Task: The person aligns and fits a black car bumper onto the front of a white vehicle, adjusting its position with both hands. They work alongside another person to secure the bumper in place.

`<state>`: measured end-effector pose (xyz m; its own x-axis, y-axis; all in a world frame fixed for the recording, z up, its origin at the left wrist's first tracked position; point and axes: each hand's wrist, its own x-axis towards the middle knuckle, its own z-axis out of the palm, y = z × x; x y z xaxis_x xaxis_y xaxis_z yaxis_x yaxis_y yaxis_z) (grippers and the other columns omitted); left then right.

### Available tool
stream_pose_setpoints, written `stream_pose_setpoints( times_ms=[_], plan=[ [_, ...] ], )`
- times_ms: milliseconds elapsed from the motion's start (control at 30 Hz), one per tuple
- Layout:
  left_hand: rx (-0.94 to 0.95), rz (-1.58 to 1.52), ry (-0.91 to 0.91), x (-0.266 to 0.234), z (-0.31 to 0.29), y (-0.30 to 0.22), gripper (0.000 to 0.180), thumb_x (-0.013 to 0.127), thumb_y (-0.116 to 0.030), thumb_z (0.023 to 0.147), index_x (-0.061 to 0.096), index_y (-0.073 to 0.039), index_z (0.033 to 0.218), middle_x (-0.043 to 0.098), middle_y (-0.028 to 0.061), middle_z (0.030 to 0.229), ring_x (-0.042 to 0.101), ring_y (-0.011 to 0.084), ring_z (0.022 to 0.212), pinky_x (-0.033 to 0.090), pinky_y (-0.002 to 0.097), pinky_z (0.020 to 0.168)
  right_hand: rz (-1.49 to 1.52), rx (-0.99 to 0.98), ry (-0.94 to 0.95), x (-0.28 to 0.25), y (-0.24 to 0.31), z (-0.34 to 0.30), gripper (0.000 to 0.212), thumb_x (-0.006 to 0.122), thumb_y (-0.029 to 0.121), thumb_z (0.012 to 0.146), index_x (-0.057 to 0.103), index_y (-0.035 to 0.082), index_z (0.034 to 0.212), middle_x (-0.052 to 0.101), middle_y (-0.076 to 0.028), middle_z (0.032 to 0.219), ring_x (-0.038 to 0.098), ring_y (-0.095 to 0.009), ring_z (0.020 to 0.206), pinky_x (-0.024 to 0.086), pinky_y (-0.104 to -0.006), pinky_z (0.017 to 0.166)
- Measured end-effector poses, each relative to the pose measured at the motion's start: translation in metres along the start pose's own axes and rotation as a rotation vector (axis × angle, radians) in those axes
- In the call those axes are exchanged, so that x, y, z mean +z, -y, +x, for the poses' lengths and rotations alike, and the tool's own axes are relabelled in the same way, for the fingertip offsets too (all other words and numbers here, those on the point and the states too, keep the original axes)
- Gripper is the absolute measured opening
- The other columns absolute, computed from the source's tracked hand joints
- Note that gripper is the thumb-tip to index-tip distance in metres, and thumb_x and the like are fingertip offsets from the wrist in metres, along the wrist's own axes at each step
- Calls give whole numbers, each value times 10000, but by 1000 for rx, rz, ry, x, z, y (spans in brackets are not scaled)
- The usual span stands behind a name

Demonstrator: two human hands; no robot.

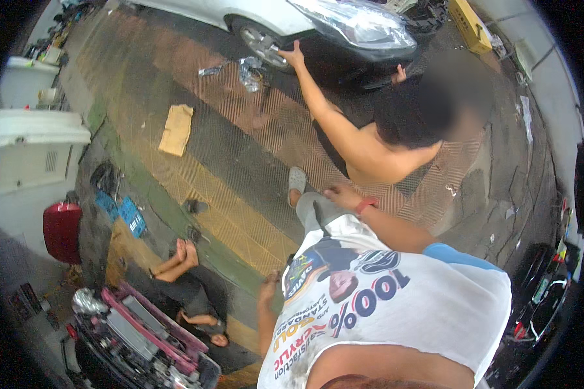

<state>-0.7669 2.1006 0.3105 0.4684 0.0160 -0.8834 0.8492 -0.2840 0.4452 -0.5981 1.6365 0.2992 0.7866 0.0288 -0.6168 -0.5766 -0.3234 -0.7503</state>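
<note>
The right hand [344, 197], wearing a red wristband [366, 205], has its fingers loosely open just beside the grey fabric shorts [316, 211]. The left hand [269, 285] hangs at the left edge of the white printed T-shirt [428, 308]; whether its fingers are open or closed, I cannot tell. Beyond the shorts is a pale grey perforated clog [296, 181]; farther left lies a flat tan rectangular sheet [176, 131]. At the far side, a co-worker's hand [293, 55] reaches to a silver-spoked wheel [261, 44].

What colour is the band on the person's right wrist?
Red; the wristband shows best in the head view.
</note>
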Motion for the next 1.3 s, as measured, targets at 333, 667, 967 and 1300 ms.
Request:
stream_pose_setpoints(
  times_ms=[333, 667, 967, 1300],
  plan=[
    [429, 449, 187, -63, 66, -352, 181, 792, -111, 856, 670, -5, 937, 683, 98, 1091, 622, 204, 1018, 488, 358, 907, 234, -166, -210, -17, 219, 155, 364, 615, 327, 995, 657, -13, 1115, 718, -142, 990, 708, -228, 881, 538, -371, 830],
    [63, 1000, 1189, -57, 208, -622, 136, 741, -144, 932, 680, -26, 956, 658, 77, 1169, 612, 188, 1084, 488, 329, 942, 947, -27, -1437, -185, 145, 295, 286, 615, 262, 1023, 618, -6, 1125, 655, -63, 968, 627, -153, 932, 513, -302, 795],
    [426, 717, 594, 191, 515, -648, 911, 717, -443, 930, 271, 56, 1547, 338, 256, 1584, 332, 370, 1478, 309, 431, 1186, 1213, 180, -1810, -335, -34, 372, 635, 596, 505, 992, 518, -52, 1288, 628, -87, 1051, 544, -164, 808, 469, -318, 657],
    [533, -85, 682, 360, 679, -578, 571, 657, -334, 995, 348, -34, 1370, 511, 96, 1238, 539, 196, 1069, 492, 439, 1048, 432, -309, -2146, -410, -156, 403, 676, 586, 503, 984, 533, -37, 1387, 585, -117, 1358, 571, -235, 1216, 474, -354, 987]
  ],
)
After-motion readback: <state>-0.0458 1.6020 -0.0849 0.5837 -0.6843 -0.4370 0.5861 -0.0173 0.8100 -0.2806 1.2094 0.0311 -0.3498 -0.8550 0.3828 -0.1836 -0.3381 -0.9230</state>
